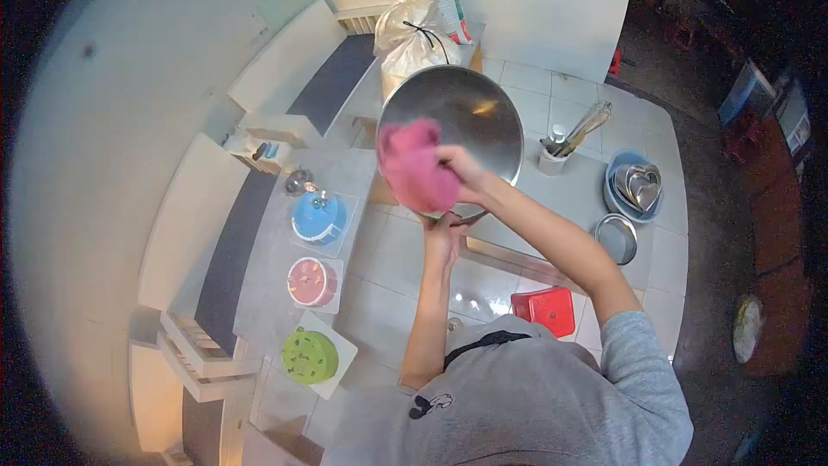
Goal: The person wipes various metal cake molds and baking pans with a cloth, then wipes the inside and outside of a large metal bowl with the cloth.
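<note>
A large steel mixing bowl (483, 108) is tilted in front of me, its shiny inside facing up toward the camera. My left hand (442, 237) grips the bowl from below at its near rim; the fingers are partly hidden behind it. A pink cloth (418, 168), somewhat blurred, is bunched in my right hand (463, 171). The cloth lies over the left part of the bowl's inside and rim.
Blue (317, 217), pink (311, 281) and green (310, 356) cakes stand on the left table. On the right are a utensil cup (552, 161), a blue basin (614, 198) with heart-shaped tins, and a metal ring (616, 239). A red tub (545, 311) sits low. Tied sack (414, 39) behind.
</note>
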The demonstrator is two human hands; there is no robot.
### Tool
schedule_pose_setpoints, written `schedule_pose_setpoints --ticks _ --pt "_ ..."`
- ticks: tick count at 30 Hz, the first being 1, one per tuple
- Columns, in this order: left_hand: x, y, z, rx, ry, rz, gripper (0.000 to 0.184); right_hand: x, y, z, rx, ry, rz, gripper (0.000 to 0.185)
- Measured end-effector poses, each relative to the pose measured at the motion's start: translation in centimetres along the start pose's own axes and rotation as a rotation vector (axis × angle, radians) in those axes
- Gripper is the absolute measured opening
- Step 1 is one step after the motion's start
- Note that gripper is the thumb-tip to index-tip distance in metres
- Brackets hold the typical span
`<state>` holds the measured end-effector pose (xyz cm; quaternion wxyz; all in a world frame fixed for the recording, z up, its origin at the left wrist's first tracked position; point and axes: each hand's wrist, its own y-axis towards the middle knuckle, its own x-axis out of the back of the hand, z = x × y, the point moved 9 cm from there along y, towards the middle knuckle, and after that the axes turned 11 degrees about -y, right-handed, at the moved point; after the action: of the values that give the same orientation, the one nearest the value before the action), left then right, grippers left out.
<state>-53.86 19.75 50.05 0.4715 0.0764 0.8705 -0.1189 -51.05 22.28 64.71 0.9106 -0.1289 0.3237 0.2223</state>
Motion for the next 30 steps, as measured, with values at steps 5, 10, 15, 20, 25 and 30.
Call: schedule_pose_setpoints --ticks 5,10,15,20,25,30 --pt "-4.6 -1.4 -3.3 -0.12 -0.109 0.013 0.043 2.1 -1.6 5.4 0.492 0.096 -0.129 0.039" --pt "-4.9 -1.0 -0.4 -0.056 0.28 0.127 0.057 15.0 1.0 0.6 0.375 -0.624 -1.113 0.062" --pt "-7.3 -2.4 -2.9 -0.223 0.39 0.095 0.068 9.5 5.8 4.4 0.6 -0.149 -0.56 0.029" --pt "-3.4 0.3 -1.7 0.032 0.091 -0.005 0.058 3.8 2.5 6.9 0.384 0.318 -0.297 0.033" --pt "-3.2 -0.1 -3.4 0.104 -0.022 -0.012 0.051 4.8 -4.5 14.6 0.795 0.152 -0.241 0.037" --pt "-6.0 -1.2 -3.7 0.125 0.164 0.04 0.055 1.9 -4.4 10.5 0.897 -1.708 -0.75 0.055"
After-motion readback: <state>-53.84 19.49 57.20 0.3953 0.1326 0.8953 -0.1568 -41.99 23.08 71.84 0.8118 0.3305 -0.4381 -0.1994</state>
